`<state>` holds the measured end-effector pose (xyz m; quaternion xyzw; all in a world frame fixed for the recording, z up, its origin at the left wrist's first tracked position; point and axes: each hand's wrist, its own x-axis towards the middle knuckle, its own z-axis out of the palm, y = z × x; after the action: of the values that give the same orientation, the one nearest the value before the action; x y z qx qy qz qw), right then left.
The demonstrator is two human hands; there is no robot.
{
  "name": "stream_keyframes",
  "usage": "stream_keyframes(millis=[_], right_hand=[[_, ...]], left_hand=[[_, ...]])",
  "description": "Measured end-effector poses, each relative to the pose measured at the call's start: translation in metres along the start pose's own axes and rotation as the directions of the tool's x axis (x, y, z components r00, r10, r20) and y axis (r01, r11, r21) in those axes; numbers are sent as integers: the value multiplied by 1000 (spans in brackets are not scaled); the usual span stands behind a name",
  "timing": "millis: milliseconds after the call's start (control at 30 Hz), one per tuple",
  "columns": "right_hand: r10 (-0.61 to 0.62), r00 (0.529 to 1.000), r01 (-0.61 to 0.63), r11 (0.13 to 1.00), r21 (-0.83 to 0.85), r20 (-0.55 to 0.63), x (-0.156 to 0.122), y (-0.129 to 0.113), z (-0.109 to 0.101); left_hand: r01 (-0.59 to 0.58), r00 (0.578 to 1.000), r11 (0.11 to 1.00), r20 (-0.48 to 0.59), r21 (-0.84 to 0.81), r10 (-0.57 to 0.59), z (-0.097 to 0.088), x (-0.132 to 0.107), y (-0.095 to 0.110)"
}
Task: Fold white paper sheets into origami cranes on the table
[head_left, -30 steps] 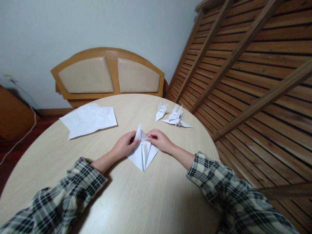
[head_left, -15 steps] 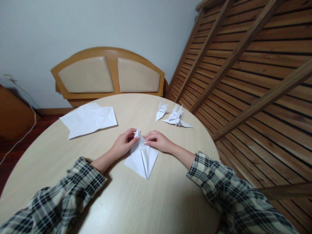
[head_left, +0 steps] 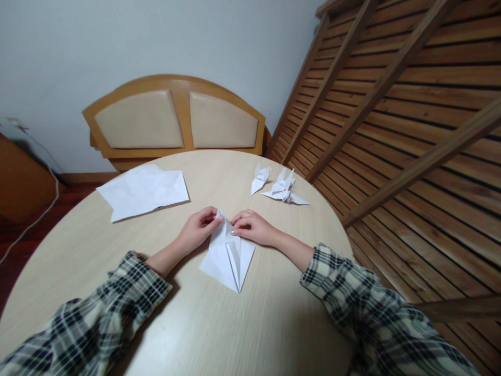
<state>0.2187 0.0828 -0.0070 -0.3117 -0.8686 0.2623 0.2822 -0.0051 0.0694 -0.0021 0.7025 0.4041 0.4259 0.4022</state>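
Observation:
A half-folded white paper [head_left: 229, 258] lies on the round pale wooden table [head_left: 219, 324], its point toward me. My left hand [head_left: 198, 232] pinches the paper's far tip, lifting it slightly. My right hand [head_left: 252, 227] rests beside it with fingers curled, fingertips pressing the paper's upper right edge. Both arms wear plaid sleeves.
Two finished paper cranes [head_left: 260, 177] [head_left: 285, 189] stand at the table's far right. A creased white sheet [head_left: 144, 190] lies at the far left. A chair back [head_left: 176, 120] stands behind the table; slatted wood panels [head_left: 391, 104] lean at the right.
The paper has slid a little toward me and its raised top flap has been pressed lower. Both hands stayed at its far tip.

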Motion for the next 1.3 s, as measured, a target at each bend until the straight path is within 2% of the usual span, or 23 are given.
stream_keyframes(millis=[667,1300], right_hand=[[7,1000,-6,999,-32,21,0,0,1],[9,999,-7,999,-36,35,0,-4,-1]], left_hand=[[-70,996,985,-46,157,78,1,-3,5],[-30,984,982,-168,184,61,1,-1,5]])
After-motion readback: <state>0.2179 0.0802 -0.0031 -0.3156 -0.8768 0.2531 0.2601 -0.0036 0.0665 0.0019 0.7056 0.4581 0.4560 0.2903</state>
